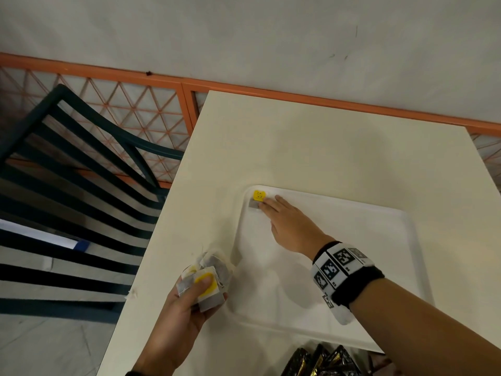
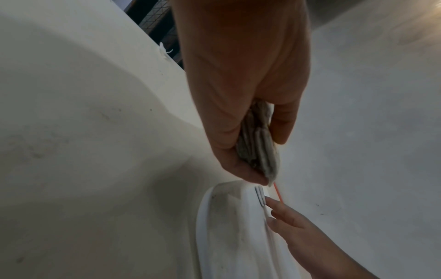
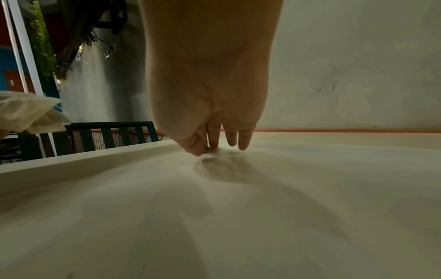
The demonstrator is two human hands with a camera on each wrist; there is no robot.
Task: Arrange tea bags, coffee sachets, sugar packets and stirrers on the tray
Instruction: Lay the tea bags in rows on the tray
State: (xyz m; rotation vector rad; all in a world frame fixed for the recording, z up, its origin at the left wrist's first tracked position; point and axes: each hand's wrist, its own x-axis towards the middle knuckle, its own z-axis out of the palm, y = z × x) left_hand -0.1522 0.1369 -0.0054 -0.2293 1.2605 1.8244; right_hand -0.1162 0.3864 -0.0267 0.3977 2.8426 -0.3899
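A tea bag (image 1: 254,204) lies flat in the far left corner of the white tray (image 1: 406,267), under the straight fingertips (image 1: 267,206) of the right hand (image 1: 291,226); its yellow tag (image 1: 259,195) points away. The arm reaches forward, palm down. The left hand (image 1: 187,302) grips a bunch of tea bags (image 1: 208,280) above the counter (image 1: 325,145).

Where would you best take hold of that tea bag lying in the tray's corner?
By its yellow tag, I'd guess. The tea bag lies flat in the tray's far left corner, the rim close on two sides, with the right hand's fingertips on it. Come from above, or from the open middle, and pinch the tag.
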